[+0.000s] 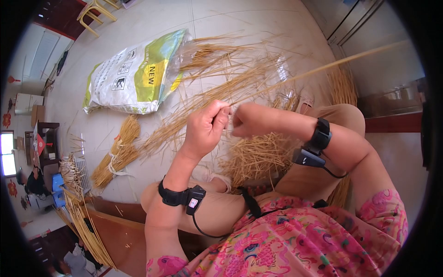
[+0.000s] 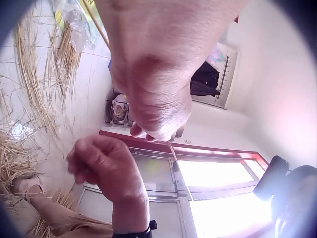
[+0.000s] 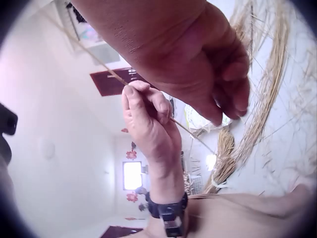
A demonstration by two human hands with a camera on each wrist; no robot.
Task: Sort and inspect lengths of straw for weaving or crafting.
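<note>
My left hand pinches a long thin straw stalk between thumb and fingers. The stalk slants up to the right past my right hand, which is close beside the left and blurred. In the right wrist view, the right hand has loosely bent fingers and no visible item between them. That view also shows the stalk running through the left hand. Below the hands lies a heap of cut straw; long loose straw spreads across the tiles beyond.
A printed white-and-green sack lies on the floor with straw at its mouth. A tied straw bundle is at the left. More straw stands by the glass door. A yellow stool is farther off.
</note>
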